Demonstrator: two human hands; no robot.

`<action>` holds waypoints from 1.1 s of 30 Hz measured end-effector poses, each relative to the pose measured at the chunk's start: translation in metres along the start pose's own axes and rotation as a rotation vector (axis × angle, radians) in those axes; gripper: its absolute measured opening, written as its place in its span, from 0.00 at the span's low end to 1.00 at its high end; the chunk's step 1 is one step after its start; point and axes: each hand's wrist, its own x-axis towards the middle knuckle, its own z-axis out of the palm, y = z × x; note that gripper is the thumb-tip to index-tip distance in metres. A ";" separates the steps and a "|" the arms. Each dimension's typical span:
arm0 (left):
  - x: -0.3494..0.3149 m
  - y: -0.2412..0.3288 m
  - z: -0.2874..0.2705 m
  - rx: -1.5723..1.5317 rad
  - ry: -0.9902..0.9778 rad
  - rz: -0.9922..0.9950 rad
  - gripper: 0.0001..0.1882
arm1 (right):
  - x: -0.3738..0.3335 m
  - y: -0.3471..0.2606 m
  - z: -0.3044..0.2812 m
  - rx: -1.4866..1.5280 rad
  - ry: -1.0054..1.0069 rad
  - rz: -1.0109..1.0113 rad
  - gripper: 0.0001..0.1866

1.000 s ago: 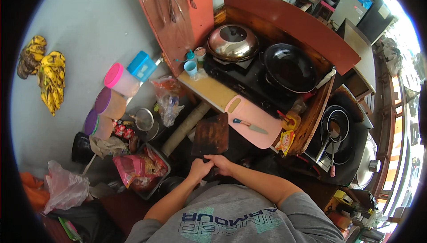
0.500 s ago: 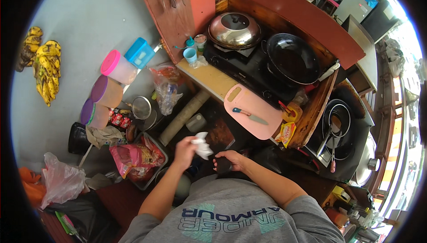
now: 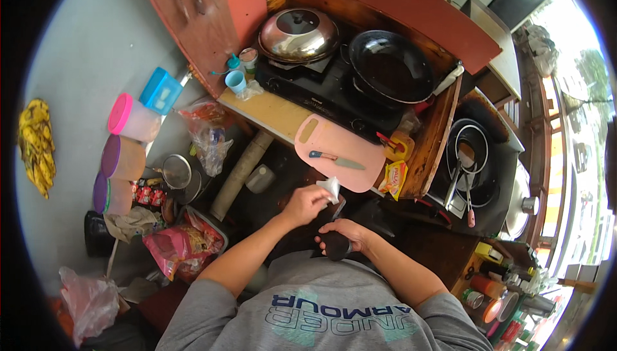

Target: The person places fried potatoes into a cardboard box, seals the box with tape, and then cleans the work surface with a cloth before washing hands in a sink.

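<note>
Below the pink plastic cutting board [image 3: 340, 152] on the wooden worktop [image 3: 270, 110], left hand [image 3: 305, 204] pinches a white crumpled wrapper [image 3: 330, 188], right hand [image 3: 347, 234] grips a small dark object [image 3: 336, 245]; empty black wok [image 3: 390, 67] behind the board.

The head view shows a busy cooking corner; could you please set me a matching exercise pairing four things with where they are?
Things:
1. knife
2. domed lid
3. black wok
4. white cloth

Places:
A. in the left hand
B. on the pink cutting board
C. on the stove's right burner
D. over the pot on the stove's left burner

Pairs: 1-B, 2-D, 3-C, 4-A
</note>
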 end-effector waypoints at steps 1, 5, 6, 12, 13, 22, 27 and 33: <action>0.000 -0.014 -0.002 0.130 0.069 0.052 0.08 | -0.003 0.000 0.005 -0.032 0.005 -0.024 0.09; -0.010 -0.122 -0.053 0.458 0.335 -0.539 0.04 | -0.018 -0.003 0.022 -0.112 -0.027 -0.018 0.10; -0.004 -0.118 -0.056 0.448 0.340 -0.539 0.05 | -0.020 -0.004 0.018 -0.092 -0.015 -0.032 0.10; 0.010 -0.029 -0.038 0.086 -0.049 0.002 0.04 | -0.015 -0.021 0.018 -0.020 -0.028 -0.082 0.08; 0.010 -0.060 -0.051 0.202 -0.089 0.007 0.04 | -0.012 -0.020 0.019 0.010 -0.015 -0.064 0.09; 0.135 -0.246 -0.213 0.665 0.639 -0.262 0.07 | 0.013 -0.008 0.009 -0.003 0.146 -0.025 0.10; 0.167 -0.278 -0.179 0.735 0.246 -0.095 0.09 | 0.008 -0.016 0.034 0.227 0.095 -0.086 0.10; 0.172 -0.249 -0.134 0.693 0.073 0.201 0.11 | -0.007 -0.015 0.037 0.290 0.127 -0.135 0.11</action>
